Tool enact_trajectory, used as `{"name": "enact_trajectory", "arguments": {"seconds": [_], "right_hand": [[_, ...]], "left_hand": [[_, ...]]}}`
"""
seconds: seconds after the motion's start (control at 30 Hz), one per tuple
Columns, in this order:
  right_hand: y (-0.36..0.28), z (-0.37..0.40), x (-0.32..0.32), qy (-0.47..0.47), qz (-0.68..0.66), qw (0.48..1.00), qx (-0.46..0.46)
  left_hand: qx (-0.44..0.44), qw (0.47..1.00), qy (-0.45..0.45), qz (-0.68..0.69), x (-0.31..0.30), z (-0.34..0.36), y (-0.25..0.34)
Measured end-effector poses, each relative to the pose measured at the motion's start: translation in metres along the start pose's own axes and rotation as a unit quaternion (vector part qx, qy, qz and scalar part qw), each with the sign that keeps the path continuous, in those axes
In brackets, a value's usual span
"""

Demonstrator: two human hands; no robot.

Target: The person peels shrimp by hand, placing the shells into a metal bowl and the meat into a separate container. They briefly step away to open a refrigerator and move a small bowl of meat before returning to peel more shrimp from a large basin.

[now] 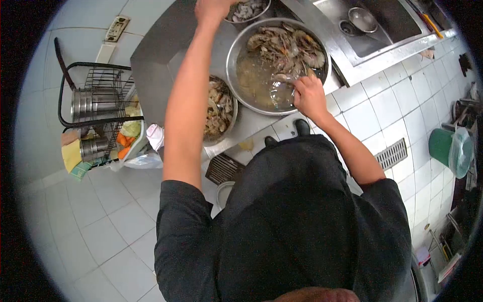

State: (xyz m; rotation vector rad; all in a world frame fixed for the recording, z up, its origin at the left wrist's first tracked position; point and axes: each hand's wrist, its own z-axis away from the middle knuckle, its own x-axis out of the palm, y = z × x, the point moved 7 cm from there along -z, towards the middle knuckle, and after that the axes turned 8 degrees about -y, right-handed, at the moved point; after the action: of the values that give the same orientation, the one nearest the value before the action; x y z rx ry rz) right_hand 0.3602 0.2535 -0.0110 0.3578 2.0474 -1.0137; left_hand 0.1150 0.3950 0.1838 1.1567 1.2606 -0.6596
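A large round metal basin [233, 85] stands on the counter, with cloudy water and a heap of unpeeled shrimp [287, 45] towards its far side. At its near right rim, my right hand [310, 98] is closed, fingertips pinching a single shrimp [284, 78] just over the water. My left hand [214, 9] reaches to the top edge of the view, beside a smaller metal bowl [251, 19] of peeled grey shrimp [246, 9]. Its fingers are mostly cut off by the frame. Below my left forearm, another metal bowl [234, 118] holds shrimp shells and heads [217, 108], partly hidden by the arm.
To the right is a steel sink [387, 45] with a small metal bowl [363, 20] in it. On the left, a black wire rack [103, 85] holds metal containers, near carrots [125, 141] and cabbage [132, 126]. A green bucket [440, 146] stands on the tiled floor, far right.
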Motion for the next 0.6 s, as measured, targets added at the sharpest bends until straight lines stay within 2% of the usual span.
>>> {"name": "enact_trajectory", "arguments": {"seconds": [0.07, 0.13, 0.17, 0.2, 0.27, 0.33, 0.4, 0.47, 0.53, 0.6], "right_hand": [[-0.001, -0.002, -0.008, 0.014, -0.031, 0.999, -0.003], [0.011, -0.003, -0.010, 0.037, -0.082, 0.996, 0.007], [0.016, -0.001, -0.011, 0.047, -0.108, 0.993, 0.012], [0.019, -0.002, -0.017, 0.059, -0.101, 0.993, 0.021], [0.021, -0.007, -0.041, 0.078, -0.086, 0.993, 0.037], [0.026, -0.012, -0.049, 0.064, -0.070, 0.993, 0.067], [0.025, -0.016, -0.054, 0.040, -0.052, 0.995, 0.075], [0.018, -0.019, -0.050, 0.000, -0.049, 0.998, 0.044], [0.007, -0.021, -0.043, -0.034, -0.050, 0.998, 0.005], [0.001, -0.021, -0.035, -0.055, -0.060, 0.997, 0.010]], "left_hand": [[-0.049, 0.973, -0.202, 0.100, 0.021, 0.027, 0.014], [0.138, 0.983, -0.113, 0.032, 0.080, 0.054, 0.009], [0.114, 0.969, -0.205, 0.082, 0.104, 0.087, 0.014], [0.154, 0.950, -0.254, 0.091, 0.141, 0.115, 0.014], [0.207, 0.941, -0.260, 0.065, 0.172, 0.167, 0.023], [0.275, 0.950, -0.143, -0.024, 0.180, 0.193, 0.026], [0.259, 0.954, -0.142, -0.044, 0.188, 0.202, 0.018], [0.240, 0.960, -0.131, -0.053, 0.199, 0.202, 0.005], [0.207, 0.966, -0.155, -0.022, 0.194, 0.201, -0.003], [0.184, 0.970, -0.156, 0.018, 0.186, 0.204, -0.014]]}}
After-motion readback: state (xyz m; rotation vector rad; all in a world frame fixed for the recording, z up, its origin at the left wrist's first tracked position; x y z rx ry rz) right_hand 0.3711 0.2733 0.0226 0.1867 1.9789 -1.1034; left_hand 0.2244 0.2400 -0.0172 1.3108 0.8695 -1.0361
